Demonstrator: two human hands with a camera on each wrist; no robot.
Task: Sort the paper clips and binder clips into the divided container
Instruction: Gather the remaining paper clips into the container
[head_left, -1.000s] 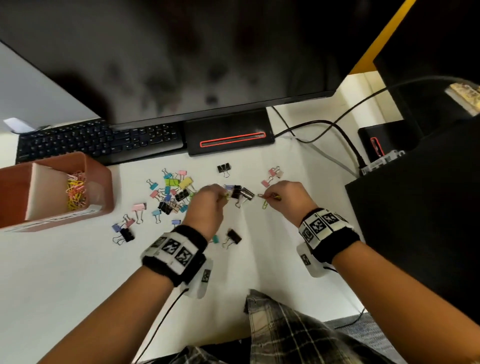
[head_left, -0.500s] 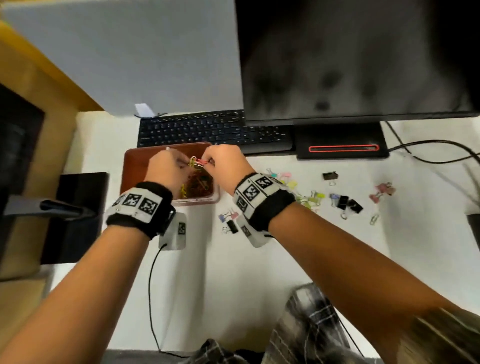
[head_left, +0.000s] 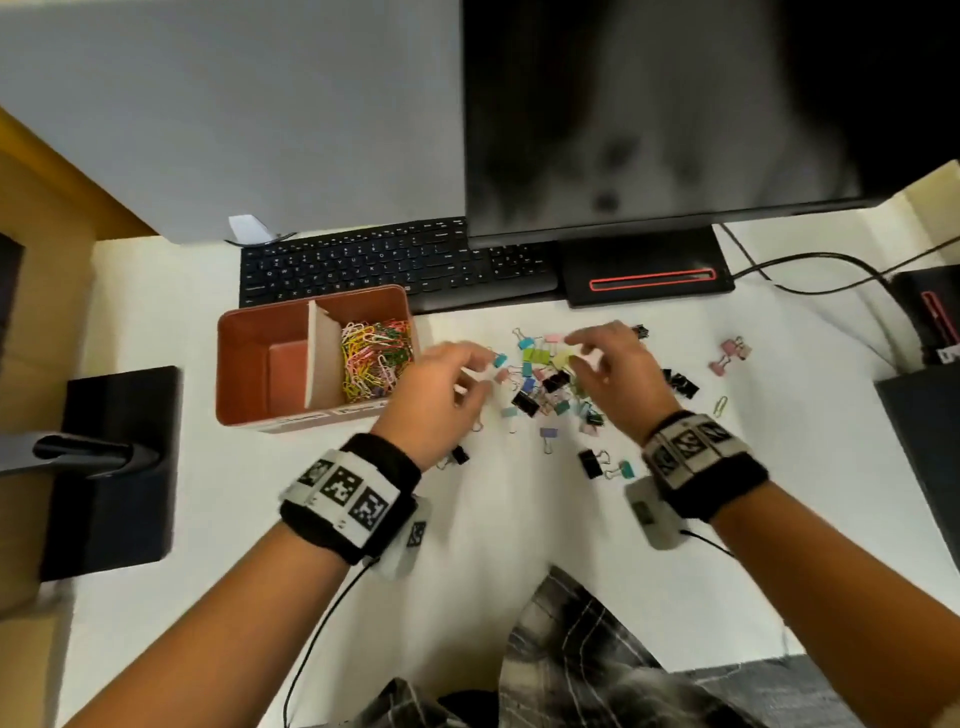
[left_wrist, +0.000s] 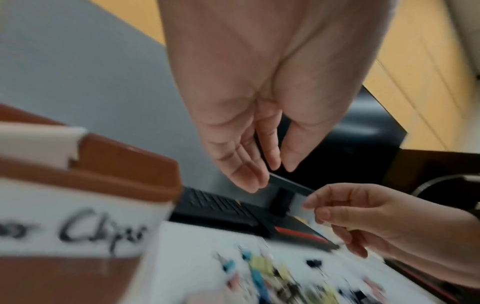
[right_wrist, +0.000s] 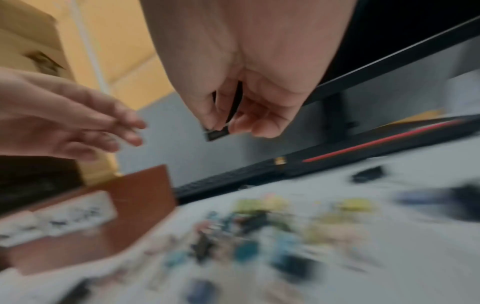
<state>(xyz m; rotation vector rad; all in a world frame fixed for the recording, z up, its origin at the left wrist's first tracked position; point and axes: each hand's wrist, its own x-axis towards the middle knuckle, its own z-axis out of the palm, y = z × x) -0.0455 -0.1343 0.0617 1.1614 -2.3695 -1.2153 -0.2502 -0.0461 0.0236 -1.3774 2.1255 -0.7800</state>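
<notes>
A brown divided container (head_left: 249, 374) stands left of centre; its right compartment holds several coloured paper clips (head_left: 374, 358), and its left compartment shows only bare floor. A pile of coloured and black binder clips (head_left: 545, 384) lies on the white desk to its right. My left hand (head_left: 480, 371) hovers at the pile's left edge, fingers loosely extended and holding nothing (left_wrist: 270, 174). My right hand (head_left: 576, 353) hovers over the pile's right half, fingers loosely curled with nothing in them (right_wrist: 228, 127). One green paper clip (head_left: 720, 405) lies alone at the right.
A black keyboard (head_left: 395, 265) and the monitor base (head_left: 649, 275) sit just behind the container and the pile. Pink binder clips (head_left: 730, 353) and black ones (head_left: 680, 384) lie further right. Dark boxes stand at the left (head_left: 114, 467) and right (head_left: 924, 415) desk edges.
Both hands held paper clips over the container half a second ago. They have since moved right to the binder clip pile and now hold nothing.
</notes>
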